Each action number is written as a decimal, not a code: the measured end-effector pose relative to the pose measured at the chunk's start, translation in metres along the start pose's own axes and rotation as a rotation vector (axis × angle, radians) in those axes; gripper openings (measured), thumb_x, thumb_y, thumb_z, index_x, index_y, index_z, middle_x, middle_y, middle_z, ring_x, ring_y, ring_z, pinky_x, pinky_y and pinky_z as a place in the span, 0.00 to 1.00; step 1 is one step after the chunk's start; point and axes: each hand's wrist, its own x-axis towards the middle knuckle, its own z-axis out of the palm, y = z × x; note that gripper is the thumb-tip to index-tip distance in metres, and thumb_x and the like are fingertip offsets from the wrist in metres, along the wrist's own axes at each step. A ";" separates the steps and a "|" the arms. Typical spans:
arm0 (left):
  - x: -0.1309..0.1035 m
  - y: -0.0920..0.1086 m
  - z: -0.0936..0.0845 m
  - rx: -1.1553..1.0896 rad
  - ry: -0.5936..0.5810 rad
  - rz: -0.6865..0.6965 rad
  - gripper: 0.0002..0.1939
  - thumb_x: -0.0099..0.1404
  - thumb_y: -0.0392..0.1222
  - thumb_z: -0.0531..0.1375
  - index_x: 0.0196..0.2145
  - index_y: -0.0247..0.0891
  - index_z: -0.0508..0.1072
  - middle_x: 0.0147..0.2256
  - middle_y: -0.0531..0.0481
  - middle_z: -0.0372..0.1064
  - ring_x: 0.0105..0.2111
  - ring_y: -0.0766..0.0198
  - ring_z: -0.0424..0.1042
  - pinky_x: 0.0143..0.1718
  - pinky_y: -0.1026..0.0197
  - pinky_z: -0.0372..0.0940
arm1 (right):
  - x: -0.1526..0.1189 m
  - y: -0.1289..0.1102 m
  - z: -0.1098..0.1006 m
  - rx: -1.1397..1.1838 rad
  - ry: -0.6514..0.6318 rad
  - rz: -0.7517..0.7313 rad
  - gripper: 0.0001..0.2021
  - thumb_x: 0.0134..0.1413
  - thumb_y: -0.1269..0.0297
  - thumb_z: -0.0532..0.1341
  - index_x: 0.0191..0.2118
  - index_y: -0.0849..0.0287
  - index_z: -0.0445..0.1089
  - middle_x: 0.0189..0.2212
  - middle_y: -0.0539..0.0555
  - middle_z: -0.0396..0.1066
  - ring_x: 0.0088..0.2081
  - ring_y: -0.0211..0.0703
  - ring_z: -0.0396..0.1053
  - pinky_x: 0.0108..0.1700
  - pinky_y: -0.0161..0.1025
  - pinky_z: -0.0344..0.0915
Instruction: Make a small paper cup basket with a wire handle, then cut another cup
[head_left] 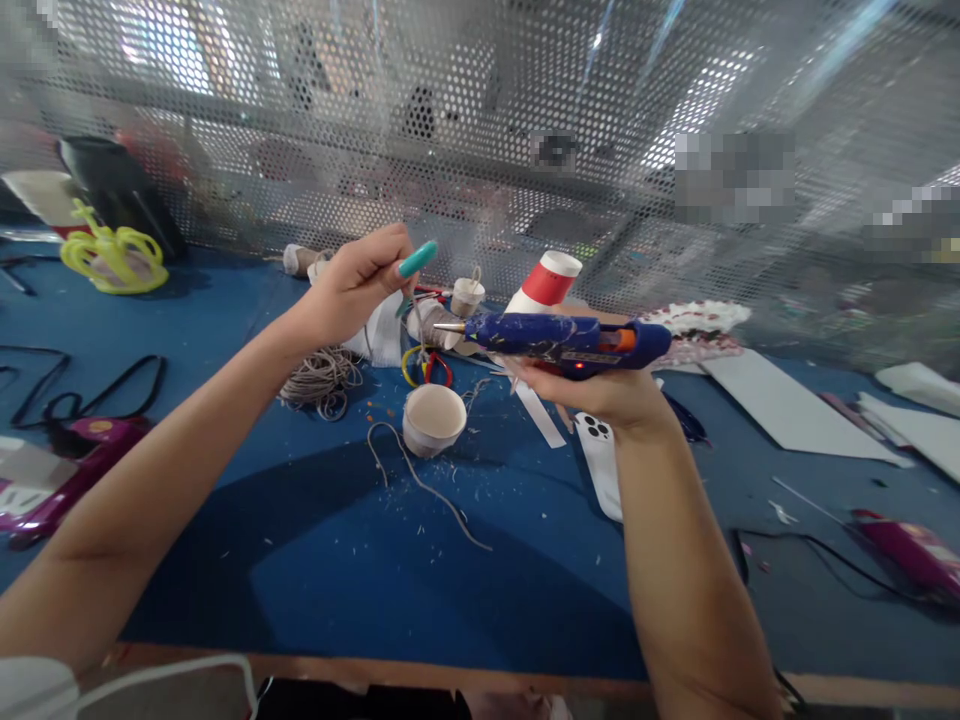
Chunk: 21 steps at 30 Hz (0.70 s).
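My left hand (367, 275) is raised over the table, its fingers pinched on a thin grey-beige cord (420, 318) that hangs down from them. In my right hand (615, 395) is a blue glue gun (532, 335), its metal nozzle pointing left towards the cord and a small red light glowing on its side. Below and between the hands a small off-white cup (433, 420) stands upright on the blue table (360, 600). A loose piece of cord (442, 495) curves over the table beside it. My right palm and some fingers are hidden behind the gun.
Behind the cup lie a cord bundle (322, 380), scissors (427, 368) and a cord spool (433, 325). A red-and-white cup (551, 285) stands behind the gun. A white phone (600, 465) lies by my right wrist. Purple devices (82, 470) flank the table; perforated metal (450, 130) rises behind.
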 end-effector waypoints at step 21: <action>0.000 0.003 0.001 -0.040 -0.010 0.021 0.22 0.69 0.56 0.48 0.23 0.40 0.61 0.27 0.48 0.63 0.30 0.63 0.61 0.34 0.58 0.60 | 0.004 -0.008 0.001 -0.114 -0.083 -0.086 0.09 0.45 0.66 0.62 0.21 0.53 0.61 0.22 0.48 0.64 0.25 0.38 0.61 0.30 0.39 0.63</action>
